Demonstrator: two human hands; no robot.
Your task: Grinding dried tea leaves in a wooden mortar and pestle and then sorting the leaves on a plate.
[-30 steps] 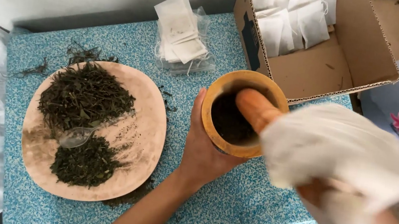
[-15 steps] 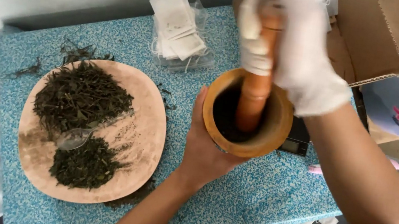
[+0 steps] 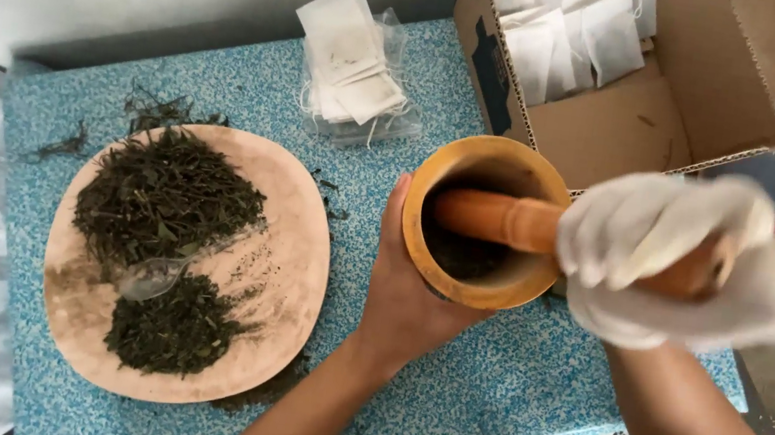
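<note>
**Pestle angled into the mortar, both your hands on the job**

The pestle [image 3: 498, 219] lies tilted, its rounded tip down inside the wooden mortar [image 3: 483, 223] against the dark ground leaves, its shaft crossing the right rim. Your right hand [image 3: 680, 259], in a white glove, is wrapped around the upper end of the pestle; the fingers [image 3: 645, 218] are clamped on the shaft from above, so only the lower part of the wood shows beyond them. The hand is blurred, so finer detail of the grip cannot be told.

Your left hand [image 3: 407, 296] is bare and cups the mortar from the left and near side, with the thumb lying up along the outer wall and the rest of the fingers hidden beneath and behind the bowl. The mortar stands on the speckled blue desk [image 3: 505, 386], just in front of an open cardboard box [image 3: 665, 115] holding white paper sachets.

To the left of the mortar sits a round wooden plate [image 3: 285, 264] with two heaps of dried leaves, a coarser one at the far side and a finer one nearer you, and a small clear scoop [image 3: 152, 277] between them. A clear bag of white sachets [image 3: 352, 71] lies at the far edge of the desk.
</note>
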